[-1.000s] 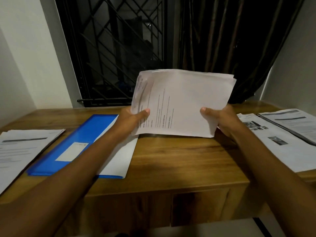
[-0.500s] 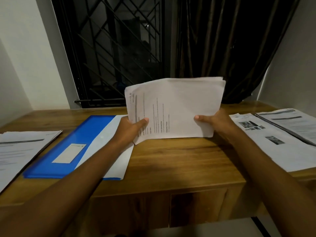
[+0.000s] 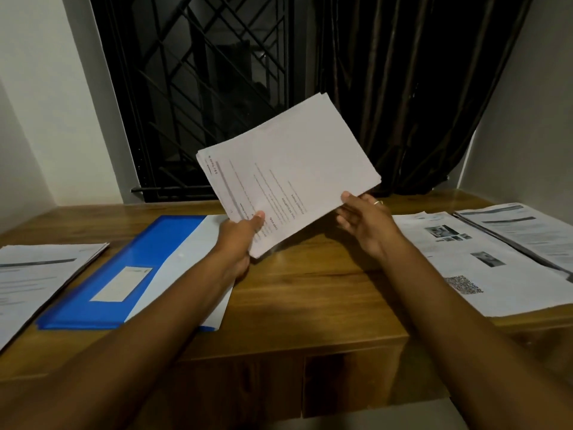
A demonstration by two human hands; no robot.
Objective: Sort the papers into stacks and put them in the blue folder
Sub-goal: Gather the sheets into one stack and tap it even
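My left hand (image 3: 240,235) pinches a stack of printed white papers (image 3: 291,169) by its lower left corner, thumb on top. The stack is held tilted above the wooden desk (image 3: 310,293), its far corner raised toward the window. My right hand (image 3: 364,221) is at the stack's lower right edge with fingers loosely spread; only a fingertip seems to touch the paper. The blue folder (image 3: 145,259) lies flat on the desk to the left, partly under my left forearm, with a white sheet (image 3: 192,259) along its right side.
One pile of printed papers (image 3: 37,274) lies at the desk's left end. Two more piles, one with photos (image 3: 465,262) and one at the far right (image 3: 521,231), lie on the right. Behind the desk are a barred window and a dark curtain.
The stack has turned from level to tilted, its right side raised. My right hand has let go of its grip and opened; my left hand still holds the corner.
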